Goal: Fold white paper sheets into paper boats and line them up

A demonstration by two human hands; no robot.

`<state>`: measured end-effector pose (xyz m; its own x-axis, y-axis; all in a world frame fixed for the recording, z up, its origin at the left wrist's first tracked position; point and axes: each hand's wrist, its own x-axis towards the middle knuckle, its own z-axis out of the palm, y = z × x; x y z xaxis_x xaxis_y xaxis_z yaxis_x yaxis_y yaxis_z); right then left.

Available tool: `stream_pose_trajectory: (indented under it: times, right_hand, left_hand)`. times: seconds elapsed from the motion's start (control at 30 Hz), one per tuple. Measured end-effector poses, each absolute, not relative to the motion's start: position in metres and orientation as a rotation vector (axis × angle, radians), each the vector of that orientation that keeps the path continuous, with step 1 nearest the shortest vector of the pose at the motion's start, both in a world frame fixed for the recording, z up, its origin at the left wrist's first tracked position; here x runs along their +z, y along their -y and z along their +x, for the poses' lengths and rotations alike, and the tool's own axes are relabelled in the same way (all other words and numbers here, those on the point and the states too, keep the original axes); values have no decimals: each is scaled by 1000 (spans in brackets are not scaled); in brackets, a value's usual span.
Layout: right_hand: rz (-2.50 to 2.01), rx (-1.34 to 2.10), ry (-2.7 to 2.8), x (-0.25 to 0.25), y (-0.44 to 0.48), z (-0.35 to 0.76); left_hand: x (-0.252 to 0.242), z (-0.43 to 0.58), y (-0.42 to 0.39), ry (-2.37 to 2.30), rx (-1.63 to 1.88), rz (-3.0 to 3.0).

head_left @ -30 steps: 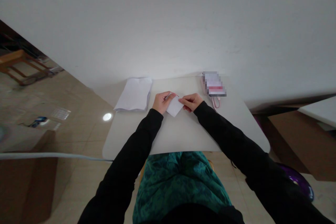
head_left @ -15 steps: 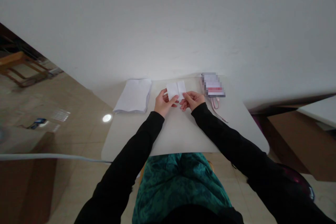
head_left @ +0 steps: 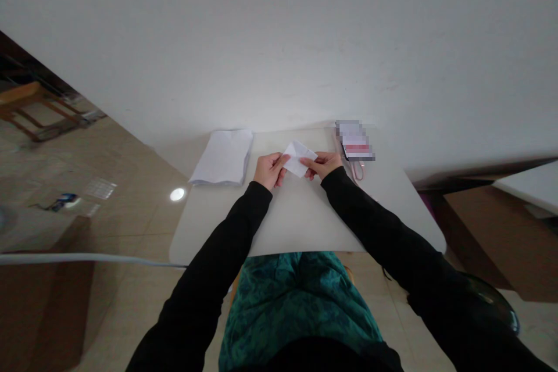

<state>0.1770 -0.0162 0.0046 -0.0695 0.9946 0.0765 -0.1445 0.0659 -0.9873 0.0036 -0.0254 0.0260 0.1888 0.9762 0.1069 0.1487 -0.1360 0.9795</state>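
Note:
Between my hands, above the white table (head_left: 300, 226), is a small folded piece of white paper (head_left: 298, 164), turned so that its corners point up, down and to the sides. My left hand (head_left: 270, 170) pinches its left corner, thumb on top and fingers behind. On the right side my right hand (head_left: 320, 165) grips it the same way, the thumb lying across the face of the paper. Crease lines show near its upper corner. The fingers behind the paper are partly hidden.
A stack of white paper sheets (head_left: 224, 157) lies at the table's left. At the back right rests a blurred-out phone-like object (head_left: 355, 140) with a pinkish strap (head_left: 358, 171). A white wall (head_left: 279, 40) rises behind the table. Cardboard (head_left: 505, 238) stands to the right.
The folded paper has been turned from roughly square-on to a diamond angle. Both hands have shifted their pinch to its side corners, and my hands are slightly farther apart.

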Motion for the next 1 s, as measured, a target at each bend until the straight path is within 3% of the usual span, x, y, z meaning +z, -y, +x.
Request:
stream_pose_trajectory:
  times: [0.33,0.57,0.87,1.0]
  right_hand:
    - [-952,1437,1013,9,19,171]
    - [-1172,1146,1139,5,18,175]
    - [-1145,914,1274,5,14,180]
    - [-1135,992,1216,3,10,182]
  left_hand:
    - [19,11,24,-1070,1130,1338]
    - [14,12,23,-967,1022,1255]
    - [12,11,22,-1058,995,1437]
    - [11,10,20,-1029,958,1447]
